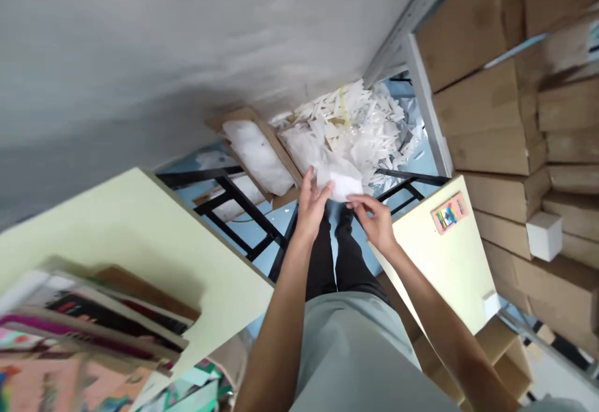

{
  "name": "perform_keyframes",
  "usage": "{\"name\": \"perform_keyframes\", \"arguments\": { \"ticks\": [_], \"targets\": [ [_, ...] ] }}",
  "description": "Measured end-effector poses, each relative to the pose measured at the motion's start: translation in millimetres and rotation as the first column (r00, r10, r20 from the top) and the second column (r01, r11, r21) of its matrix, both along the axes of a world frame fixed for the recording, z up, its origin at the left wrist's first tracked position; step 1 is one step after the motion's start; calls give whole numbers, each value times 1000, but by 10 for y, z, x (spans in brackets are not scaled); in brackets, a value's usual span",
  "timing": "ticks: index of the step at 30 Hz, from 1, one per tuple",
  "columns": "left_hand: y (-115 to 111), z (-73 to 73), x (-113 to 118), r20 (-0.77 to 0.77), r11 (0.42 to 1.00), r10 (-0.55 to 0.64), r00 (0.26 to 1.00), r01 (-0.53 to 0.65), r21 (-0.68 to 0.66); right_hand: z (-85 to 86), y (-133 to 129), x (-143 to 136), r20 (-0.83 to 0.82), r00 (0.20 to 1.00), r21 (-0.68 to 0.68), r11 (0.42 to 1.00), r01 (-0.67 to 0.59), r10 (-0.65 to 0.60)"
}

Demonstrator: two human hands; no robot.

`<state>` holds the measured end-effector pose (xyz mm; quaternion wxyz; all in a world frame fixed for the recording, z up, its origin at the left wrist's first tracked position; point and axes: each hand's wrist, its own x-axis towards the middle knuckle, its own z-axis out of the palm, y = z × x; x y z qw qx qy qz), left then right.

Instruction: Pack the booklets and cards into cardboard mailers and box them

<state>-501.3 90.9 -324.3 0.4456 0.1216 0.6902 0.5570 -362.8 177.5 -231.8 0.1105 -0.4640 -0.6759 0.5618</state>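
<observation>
In front of my legs, both hands are on a thin white paper sheet [347, 187], part of which looks crumpled and translucent. My left hand [311, 209] is closed on its left side, with the thumb on top. My right hand [374, 217] pinches its lower right corner between thumb and fingertips. Beyond the sheet lies a big heap of white paper scraps and clear plastic [362, 125] on the floor. Left of the heap, an open cardboard box [247, 114] holds a white bag [259, 156].
A pale yellow table [219, 262] at the left bears stacked printed packs [107, 312]. Another pale table [442, 268] at the right has a small pink printed pack [450, 213]. Cardboard boxes [486, 100] fill a metal rack [428, 100]. A grey wall [187, 37] stands behind.
</observation>
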Motion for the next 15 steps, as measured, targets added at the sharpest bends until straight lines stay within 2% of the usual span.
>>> {"name": "perform_keyframes", "arguments": {
  "ticks": [2,4,6,8,11,13,15],
  "targets": [
    [115,419,101,2,995,-74,997,74,71,462,-161,281,-11,993,7,993,120,-120],
    [229,810,275,9,973,-202,979,199,120,818,-312,601,-24,974,50,973,227,-226],
    [343,1158,522,15,919,-372,928,366,144,1080,-461,964,-40,952,134,942,307,-305],
    [449,1440,840,-5,837,-533,846,528,147,1261,-621,1356,-42,933,202,911,359,-358],
    [581,1691,1416,-60,727,-670,740,671,148,1384,-879,1952,-30,876,216,852,477,-482],
    [642,1740,1836,-83,676,-716,693,718,167,1372,-1049,2337,-11,804,197,787,585,-595],
    [677,1720,2260,-113,625,-751,651,756,195,1298,-1211,2709,42,740,162,736,658,-671]
  ]
}}
